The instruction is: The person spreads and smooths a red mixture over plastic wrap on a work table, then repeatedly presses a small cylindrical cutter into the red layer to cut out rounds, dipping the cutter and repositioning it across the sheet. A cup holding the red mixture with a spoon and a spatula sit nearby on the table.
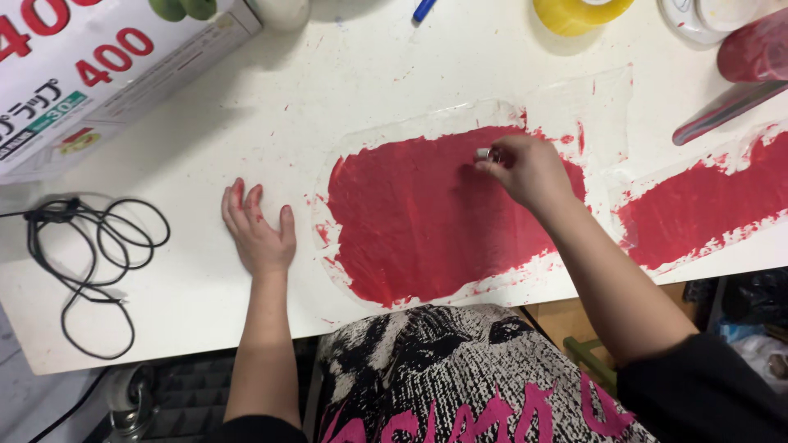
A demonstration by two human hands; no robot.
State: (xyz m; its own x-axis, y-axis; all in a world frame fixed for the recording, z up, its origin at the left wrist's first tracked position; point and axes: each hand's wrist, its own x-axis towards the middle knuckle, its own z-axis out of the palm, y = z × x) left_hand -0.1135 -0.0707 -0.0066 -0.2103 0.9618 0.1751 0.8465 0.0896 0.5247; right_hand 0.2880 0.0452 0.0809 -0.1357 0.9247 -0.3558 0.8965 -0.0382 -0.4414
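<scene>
A large red paint patch [427, 217] covers a clear plastic sheet [386, 131] lying flat on the white worktop [246, 98], and everything else is placed from it. The right hand [525, 168] hovers over the patch's upper right part, its fingers [492, 168] pinched narrow around a small silvery object [484, 153] that touches the paint; what kind of object it is cannot be told. The left hand [258, 226] lies flat on the worktop just left of the patch, palm down, fingers spread loosely and holding nothing, with red smears on the fingertips.

To the right of the patch, a second red-painted sheet [706, 205] runs off the edge of view. Above that one lie a red-stained flat tool [726, 111] and a red-filled container [755, 49]. Above the patch, at the far edge, sit a yellow tape roll [579, 12] and a blue pen [424, 10]. Well to the upper left of the patch rests a long white carton of cling film [98, 74], and to the far left a coiled black cable [90, 246]. Below the patch, the person's black-and-white patterned garment with pink marks [460, 377] shows at the worktop's near edge.
</scene>
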